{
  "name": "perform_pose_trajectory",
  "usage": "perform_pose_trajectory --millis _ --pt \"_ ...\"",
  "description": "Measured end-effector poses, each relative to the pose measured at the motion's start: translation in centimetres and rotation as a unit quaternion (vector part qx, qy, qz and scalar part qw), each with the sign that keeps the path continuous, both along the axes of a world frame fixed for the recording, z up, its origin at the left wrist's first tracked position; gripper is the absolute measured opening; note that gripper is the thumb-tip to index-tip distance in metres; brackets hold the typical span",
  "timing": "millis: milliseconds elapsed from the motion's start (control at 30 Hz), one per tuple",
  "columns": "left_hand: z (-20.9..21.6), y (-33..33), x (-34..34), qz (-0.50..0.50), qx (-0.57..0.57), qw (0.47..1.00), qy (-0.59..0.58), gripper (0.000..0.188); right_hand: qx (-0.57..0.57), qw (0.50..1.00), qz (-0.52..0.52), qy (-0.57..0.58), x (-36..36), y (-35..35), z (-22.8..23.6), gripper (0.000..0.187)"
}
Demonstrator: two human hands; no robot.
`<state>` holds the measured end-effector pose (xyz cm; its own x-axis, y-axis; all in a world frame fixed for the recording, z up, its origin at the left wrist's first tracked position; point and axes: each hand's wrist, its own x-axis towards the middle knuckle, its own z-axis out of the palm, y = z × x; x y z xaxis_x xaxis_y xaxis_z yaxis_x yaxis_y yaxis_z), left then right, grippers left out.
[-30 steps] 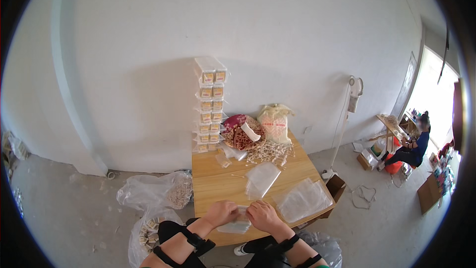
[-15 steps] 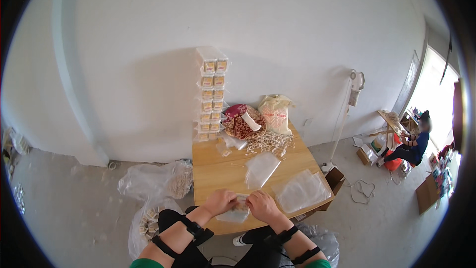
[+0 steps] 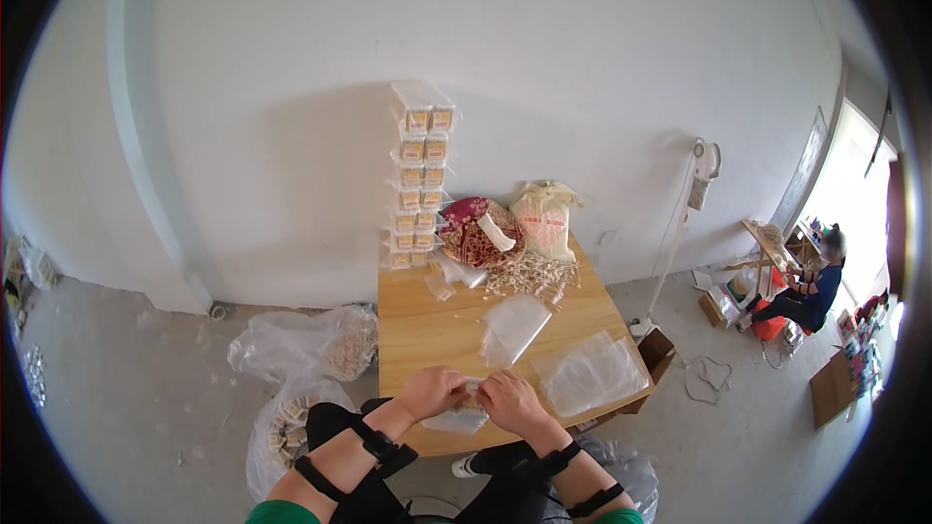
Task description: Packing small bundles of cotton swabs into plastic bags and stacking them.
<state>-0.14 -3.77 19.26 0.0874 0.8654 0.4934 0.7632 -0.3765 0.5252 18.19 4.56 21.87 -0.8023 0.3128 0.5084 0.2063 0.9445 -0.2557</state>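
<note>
At lower centre, the left hand [image 3: 437, 392] and right hand [image 3: 512, 399] pinch the top of a clear bag [image 3: 455, 422] over the table [image 3: 417, 340]. The step is probably working its mouth, though the hands hide detail; next calls for even grip.

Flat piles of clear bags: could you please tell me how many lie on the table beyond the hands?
2: a middle pile beyond the right hand, a right pile near the right edge of the table. Others may be hidden.
</note>
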Motion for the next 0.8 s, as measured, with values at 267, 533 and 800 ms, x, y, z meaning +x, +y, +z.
perform_pose_trajectory --millis 267,533,800 --pt "0.30 -0.03 0.11 0.012 0.003 1.000 0.008 0.017 0.003 1.000 -0.007 -0.011 -0.27 -0.19 0.43 0.012" --pt "0.28 -0.07 0.13 0.007 -0.015 1.000 -0.003 0.016 0.001 1.000 -0.011 -0.004 -0.53 -0.14 0.12 0.012" --pt "-0.01 0.17 -0.17 -0.011 0.014 1.000 -0.004 0.019 -0.025 1.000 -0.011 -0.005 -0.99 -0.31 0.43 0.012"
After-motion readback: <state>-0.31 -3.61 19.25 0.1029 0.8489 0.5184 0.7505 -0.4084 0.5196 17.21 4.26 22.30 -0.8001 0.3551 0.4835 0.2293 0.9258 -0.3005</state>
